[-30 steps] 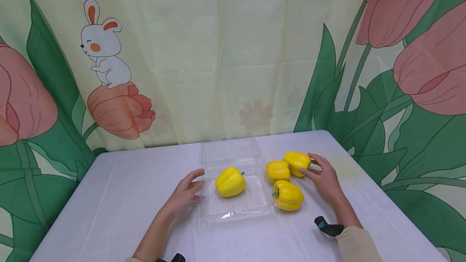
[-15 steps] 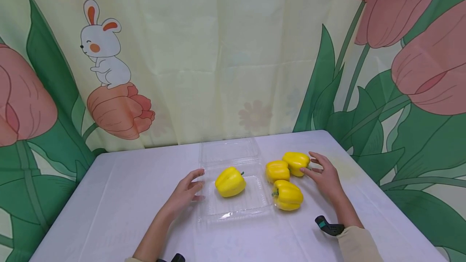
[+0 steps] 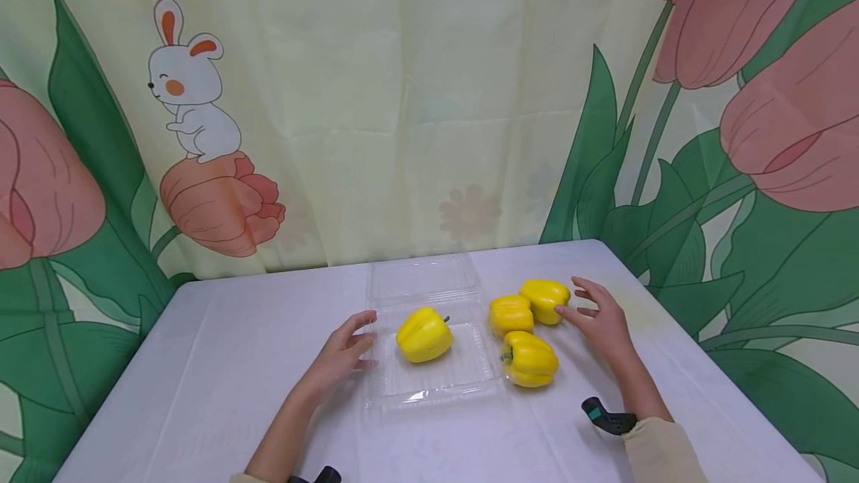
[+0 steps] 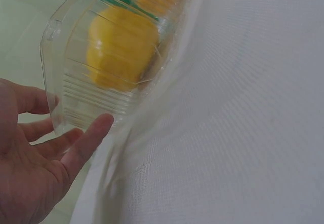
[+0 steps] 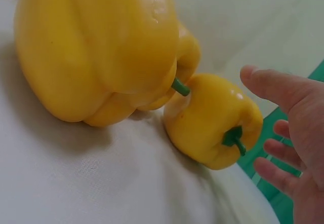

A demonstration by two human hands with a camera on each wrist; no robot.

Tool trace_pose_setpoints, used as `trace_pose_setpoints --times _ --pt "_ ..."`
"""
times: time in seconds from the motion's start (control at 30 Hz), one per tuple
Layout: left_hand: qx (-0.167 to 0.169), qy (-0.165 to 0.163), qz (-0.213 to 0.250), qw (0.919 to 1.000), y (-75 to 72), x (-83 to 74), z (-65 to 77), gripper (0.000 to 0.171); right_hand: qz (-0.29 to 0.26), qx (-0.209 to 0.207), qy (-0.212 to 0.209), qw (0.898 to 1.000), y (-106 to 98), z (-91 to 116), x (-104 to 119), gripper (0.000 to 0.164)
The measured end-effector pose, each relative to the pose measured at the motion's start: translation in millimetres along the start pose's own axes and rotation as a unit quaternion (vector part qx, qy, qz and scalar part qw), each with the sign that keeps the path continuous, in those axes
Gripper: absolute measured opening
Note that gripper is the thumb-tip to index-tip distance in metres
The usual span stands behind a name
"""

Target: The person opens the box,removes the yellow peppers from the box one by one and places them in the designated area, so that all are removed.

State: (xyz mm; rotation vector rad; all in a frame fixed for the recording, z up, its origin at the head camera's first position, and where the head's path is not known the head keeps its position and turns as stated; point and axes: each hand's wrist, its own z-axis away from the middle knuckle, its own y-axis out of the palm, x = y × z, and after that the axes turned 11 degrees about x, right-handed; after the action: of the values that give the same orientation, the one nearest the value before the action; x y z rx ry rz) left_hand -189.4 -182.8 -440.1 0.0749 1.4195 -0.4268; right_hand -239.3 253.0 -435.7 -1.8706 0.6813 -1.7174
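Observation:
A clear plastic clamshell box [image 3: 436, 393] lies opened on the table, its lid [image 3: 423, 278] folded back. One yellow bell pepper [image 3: 425, 335] with a short green stem sits in its base. My left hand [image 3: 342, 360] is at the box's left side, thumb and fingers [image 4: 96, 138] loosely spread at the clear wall. Right of the box lie three more yellow bell peppers: a front one [image 3: 532, 360], a middle one [image 3: 511, 315] and a back one [image 3: 545, 300]. Beside the back pepper, my right hand [image 3: 600, 326] has its fingers spread, with a gap to the pepper [image 5: 212, 127] in the right wrist view.
A white cloth covers the table [image 3: 248, 341]. Behind it hangs a curtain [image 3: 429, 133] printed with tulips and a rabbit. Black wrist devices [image 3: 607, 420] sit below both hands.
My right hand has drawn slightly right, away from the back pepper, its fingers opening a little. The left hand, the box and its pepper stay put.

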Motion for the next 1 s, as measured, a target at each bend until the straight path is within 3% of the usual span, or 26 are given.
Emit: trace_pose_setpoints --times 0.13,0.33,1.0 --pt "0.000 0.001 0.000 1.0000 -0.2 0.4 -0.4 0.047 0.021 -0.019 -0.026 0.999 2 -6 -9 0.075" --pt "0.000 0.004 0.002 1.0000 -0.3 1.1 -0.5 0.047 0.009 -0.010 -0.032 0.999 -3 3 12 0.072" --pt "-0.009 0.002 -0.009 0.9999 1.3 1.5 -1.6 0.047 0.018 -0.026 -0.073 0.997 -1 5 27 0.068"
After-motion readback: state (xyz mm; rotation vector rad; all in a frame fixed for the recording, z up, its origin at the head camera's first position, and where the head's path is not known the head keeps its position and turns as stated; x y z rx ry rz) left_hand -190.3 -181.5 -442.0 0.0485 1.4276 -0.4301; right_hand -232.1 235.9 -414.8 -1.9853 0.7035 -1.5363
